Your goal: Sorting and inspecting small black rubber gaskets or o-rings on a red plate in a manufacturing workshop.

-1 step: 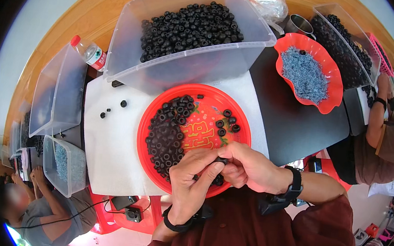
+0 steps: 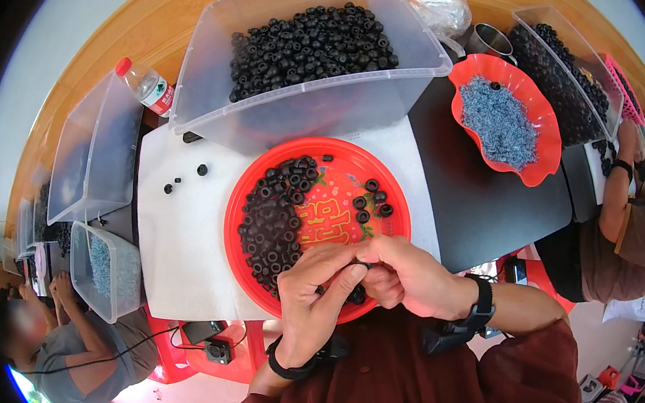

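Observation:
Over the near rim of a red round tray [image 2: 403, 182], my left hand [image 2: 312, 294] and my right hand [image 2: 408, 276] meet, fingertips pinched together. Between them is a small black ring-shaped part [image 2: 362, 264], mostly covered by my fingers. A dense heap of black ring-shaped parts [image 2: 269, 231] fills the tray's left side. Several more black parts [image 2: 373, 200] lie apart at its right, and a few show below my fingers.
Behind the tray stands a large clear bin [image 2: 309, 95] of black parts. A red scalloped dish [image 2: 549, 146] with small bluish-clear pieces is at the right. Few loose black parts [image 2: 202, 169] lie on the white sheet [image 2: 178, 250]. Other people sit at both sides.
My fingers have shifted very slightly around the small black part, which shows a little less now. Everything else stays in place.

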